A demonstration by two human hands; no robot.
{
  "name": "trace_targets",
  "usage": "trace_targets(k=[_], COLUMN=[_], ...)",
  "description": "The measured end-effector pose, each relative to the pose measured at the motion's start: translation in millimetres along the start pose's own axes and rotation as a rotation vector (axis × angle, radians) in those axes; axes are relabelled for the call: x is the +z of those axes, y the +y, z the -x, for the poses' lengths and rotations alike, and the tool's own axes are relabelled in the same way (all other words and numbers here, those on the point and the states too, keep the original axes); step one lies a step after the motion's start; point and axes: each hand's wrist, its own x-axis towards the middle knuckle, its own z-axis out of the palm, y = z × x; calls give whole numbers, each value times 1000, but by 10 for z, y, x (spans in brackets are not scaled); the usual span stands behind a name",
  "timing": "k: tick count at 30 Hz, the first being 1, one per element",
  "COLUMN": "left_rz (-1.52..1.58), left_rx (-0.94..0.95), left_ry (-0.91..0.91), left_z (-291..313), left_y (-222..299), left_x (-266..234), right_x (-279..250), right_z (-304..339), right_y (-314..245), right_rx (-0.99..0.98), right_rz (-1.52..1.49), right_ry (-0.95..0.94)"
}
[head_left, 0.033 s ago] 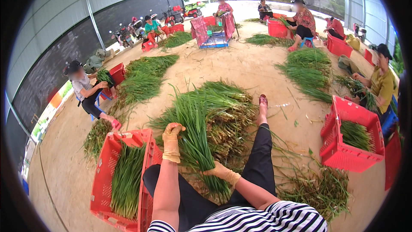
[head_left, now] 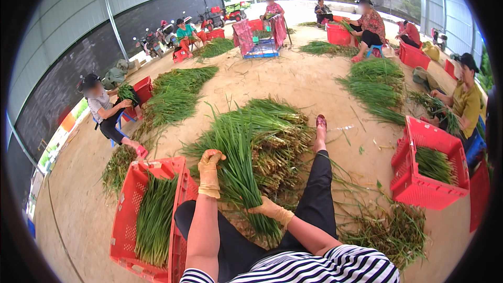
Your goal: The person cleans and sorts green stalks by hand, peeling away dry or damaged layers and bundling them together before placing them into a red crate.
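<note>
My right hand [head_left: 271,210], in a tan rubber glove, is closed round the lower part of a bunch of long green chives [head_left: 238,149]. The leaves fan upward and away from me, and the lower end hangs between my knees. At the left edge of the bunch my left hand [head_left: 209,172], gloved alike, has its fingers curled together against the leaves; what they pinch is hidden. Beyond the bunch lies a heap of untrimmed chives [head_left: 280,149] with brown, dry bases. By my left leg stands a red crate [head_left: 121,220] with neatly laid chives [head_left: 156,222] inside.
A red crate [head_left: 429,194] partly filled with chives stands at right. Plant scraps [head_left: 390,233] litter the floor beside my right leg. Several seated people work around with heaps of chives [head_left: 173,94] and crates. A blue-based stand [head_left: 261,50] and parked scooters [head_left: 152,44] are farther off.
</note>
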Motion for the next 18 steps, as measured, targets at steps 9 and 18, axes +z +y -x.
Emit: trace_targets(k=[9,18], left_rz=[-91,-169], left_rx=[245,452], left_ry=[93,354], left_z=[-85,-135], left_y=[-52,186], left_x=[-96,-347], right_x=[25,-71], right_z=[-24,16], right_y=[52,22], right_rx=[-12,-34], right_rz=[18,-53], right_ry=[10,39])
